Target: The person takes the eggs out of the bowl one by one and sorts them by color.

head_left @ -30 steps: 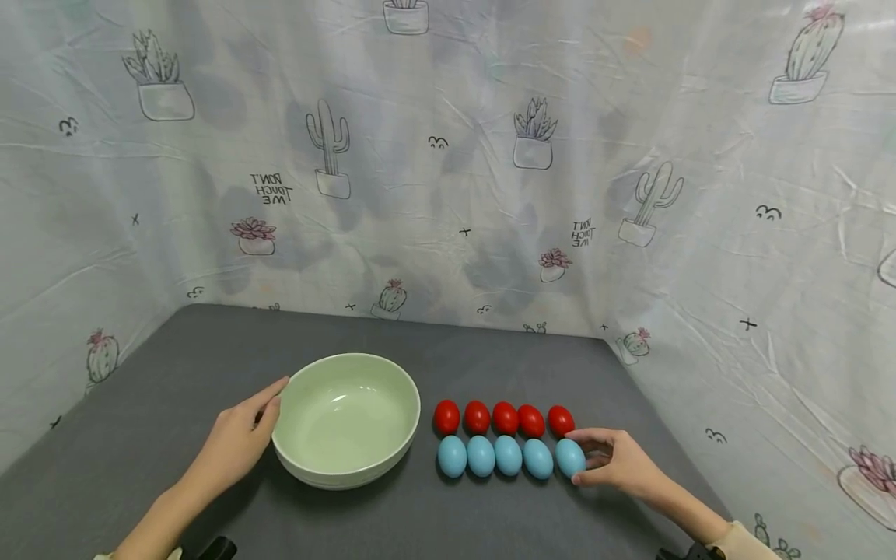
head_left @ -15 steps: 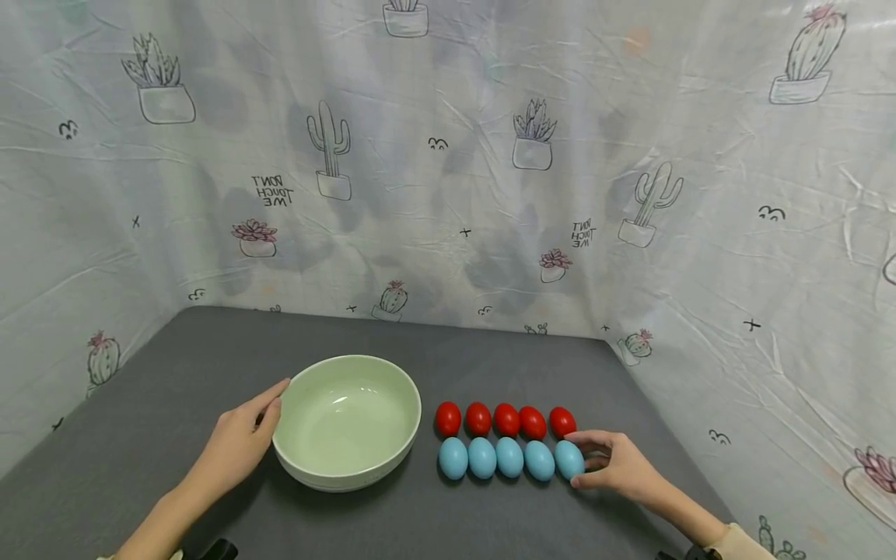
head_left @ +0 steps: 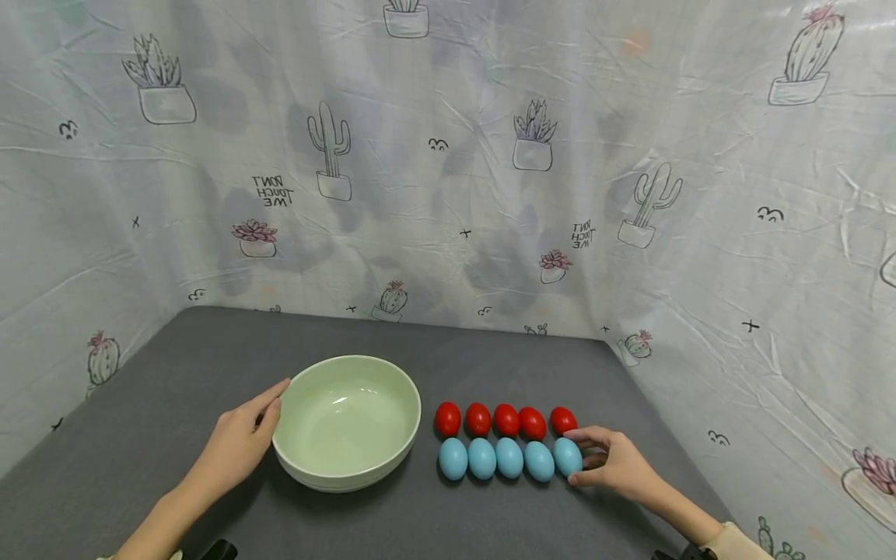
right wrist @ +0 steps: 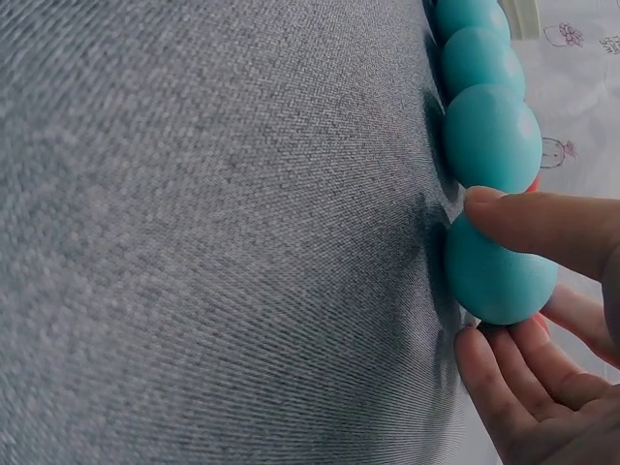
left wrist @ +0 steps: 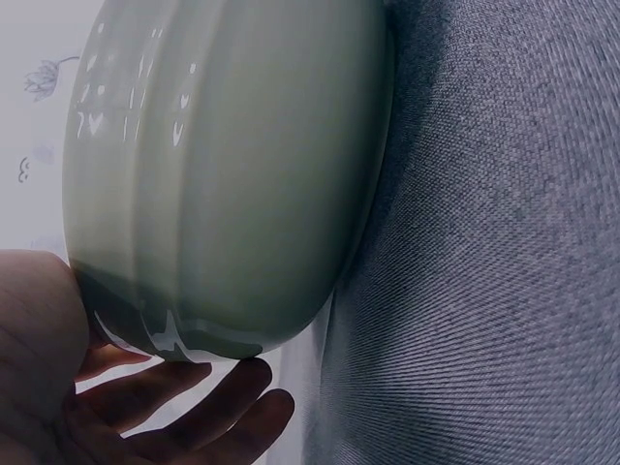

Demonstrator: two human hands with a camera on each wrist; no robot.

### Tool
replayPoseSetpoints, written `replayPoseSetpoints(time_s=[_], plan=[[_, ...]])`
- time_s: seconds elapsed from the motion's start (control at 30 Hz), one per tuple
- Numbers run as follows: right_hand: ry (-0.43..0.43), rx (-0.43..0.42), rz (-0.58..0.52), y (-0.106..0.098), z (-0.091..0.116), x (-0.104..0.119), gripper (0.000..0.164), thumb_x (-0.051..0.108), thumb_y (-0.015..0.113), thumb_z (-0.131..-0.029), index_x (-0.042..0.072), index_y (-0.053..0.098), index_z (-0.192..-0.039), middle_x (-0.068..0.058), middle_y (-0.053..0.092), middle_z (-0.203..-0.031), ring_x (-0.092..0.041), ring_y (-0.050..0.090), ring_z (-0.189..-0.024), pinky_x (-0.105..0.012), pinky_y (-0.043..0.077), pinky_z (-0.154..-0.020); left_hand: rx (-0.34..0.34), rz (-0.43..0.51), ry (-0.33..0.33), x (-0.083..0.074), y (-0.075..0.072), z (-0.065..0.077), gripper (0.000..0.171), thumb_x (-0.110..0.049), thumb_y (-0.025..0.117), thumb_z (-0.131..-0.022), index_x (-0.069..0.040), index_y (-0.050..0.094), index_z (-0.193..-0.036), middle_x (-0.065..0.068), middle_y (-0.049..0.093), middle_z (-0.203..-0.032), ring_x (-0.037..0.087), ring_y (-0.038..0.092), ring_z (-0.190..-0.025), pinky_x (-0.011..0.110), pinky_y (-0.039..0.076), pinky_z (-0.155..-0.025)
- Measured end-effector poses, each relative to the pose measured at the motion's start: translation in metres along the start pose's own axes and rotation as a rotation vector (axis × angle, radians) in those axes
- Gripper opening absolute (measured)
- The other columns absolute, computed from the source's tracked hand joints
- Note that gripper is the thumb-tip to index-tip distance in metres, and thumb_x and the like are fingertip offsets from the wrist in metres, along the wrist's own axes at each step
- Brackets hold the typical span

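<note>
My left hand (head_left: 238,435) rests against the left side of a pale green bowl (head_left: 350,467). In the left wrist view its fingers (left wrist: 228,417) lie along the outer wall of the bowl (left wrist: 242,174). My right hand (head_left: 619,467) holds the rightmost light blue egg (head_left: 568,457) on the table. Seen from the right wrist, the thumb lies across this egg (right wrist: 499,276) and the fingers (right wrist: 489,373) sit around its other end. Several more blue eggs (head_left: 509,457) line up to its left. Behind them runs a row of red eggs (head_left: 507,420).
A dark grey cloth (head_left: 448,521) covers the table. Around its back and sides hangs a pale curtain (head_left: 434,194) printed with potted cacti. The bowl stands left of both egg rows.
My right hand has shifted slightly left with the rightmost blue egg, closing the gap to its neighbour. The left hand and the bowl have stayed in place.
</note>
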State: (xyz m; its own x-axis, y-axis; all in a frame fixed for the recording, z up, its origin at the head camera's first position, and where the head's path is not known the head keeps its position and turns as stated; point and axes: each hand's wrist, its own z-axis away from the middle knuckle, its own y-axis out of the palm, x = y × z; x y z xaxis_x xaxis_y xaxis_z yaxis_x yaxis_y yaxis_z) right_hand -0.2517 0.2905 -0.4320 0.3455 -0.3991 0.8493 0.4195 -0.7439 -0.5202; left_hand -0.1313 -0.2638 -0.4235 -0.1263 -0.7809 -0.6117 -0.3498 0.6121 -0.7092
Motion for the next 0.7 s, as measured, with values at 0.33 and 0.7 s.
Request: replayPoseSetpoints(time_s=[0.33, 0.7], plan=[[-0.04, -0.004, -0.022, -0.0009, 0.0002, 0.001, 0.056, 0.004, 0.088, -0.073, -0.007, 0.062, -0.122, -0.023, 0.06, -0.118, -0.024, 0.061, -0.098, -0.035, 0.055, -0.076, 0.009, 0.002, -0.012, -0.0023, -0.0013, 0.0003, 0.047, -0.025, 0.038, -0.108, 0.0, 0.043, -0.147, 0.026, 0.05, -0.139, 0.029, 0.056, -0.095, 0.041, 0.042, -0.069], [-0.047, -0.029, -0.03, -0.0073, -0.0009, 0.0001, 0.05, 0.007, 0.086, -0.076, -0.008, 0.063, -0.118, -0.022, 0.064, -0.111, -0.026, 0.064, -0.096, -0.036, 0.055, -0.076, -0.011, 0.006, 0.008, -0.0035, -0.0013, 0.0007, 0.046, -0.024, 0.039, -0.108, 0.001, 0.045, -0.146, 0.027, 0.051, -0.137, 0.028, 0.056, -0.091, 0.042, 0.042, -0.069]])
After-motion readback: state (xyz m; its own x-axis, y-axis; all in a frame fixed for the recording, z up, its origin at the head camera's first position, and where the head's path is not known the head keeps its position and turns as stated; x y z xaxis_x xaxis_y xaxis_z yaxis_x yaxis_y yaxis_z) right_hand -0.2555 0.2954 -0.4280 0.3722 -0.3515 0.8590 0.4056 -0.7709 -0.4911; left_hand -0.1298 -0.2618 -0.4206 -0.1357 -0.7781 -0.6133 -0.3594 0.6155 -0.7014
